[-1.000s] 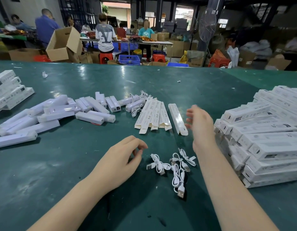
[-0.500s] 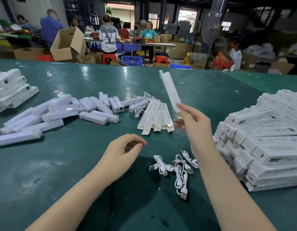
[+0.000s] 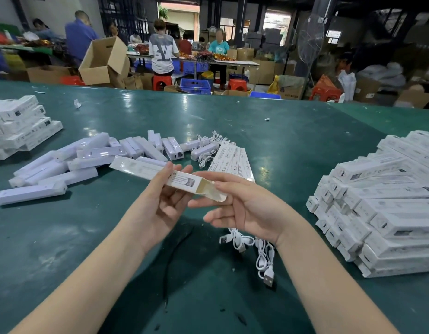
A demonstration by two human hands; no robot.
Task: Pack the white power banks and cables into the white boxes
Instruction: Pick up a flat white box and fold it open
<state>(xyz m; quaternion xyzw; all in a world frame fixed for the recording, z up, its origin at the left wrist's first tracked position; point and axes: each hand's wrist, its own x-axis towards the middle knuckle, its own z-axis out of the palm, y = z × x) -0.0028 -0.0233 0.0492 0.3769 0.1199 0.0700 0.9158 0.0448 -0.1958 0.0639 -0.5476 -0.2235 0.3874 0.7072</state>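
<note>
Now flat box (image 3: 158,173), open end rightward

Between the fingers (image 3: 182,170) lies a flat box (image 3: 146,170) of thin white card, matt outside, raw brown inside its open flap. Left of the fingers, the power banks (image 3: 88,162) look smooth, glossy white plastic. Below the fingers, cables (image 3: 264,256) are rubbery white with metal plugs. The counter (image 3: 64,237) is scuffed, faintly shiny green.
</note>
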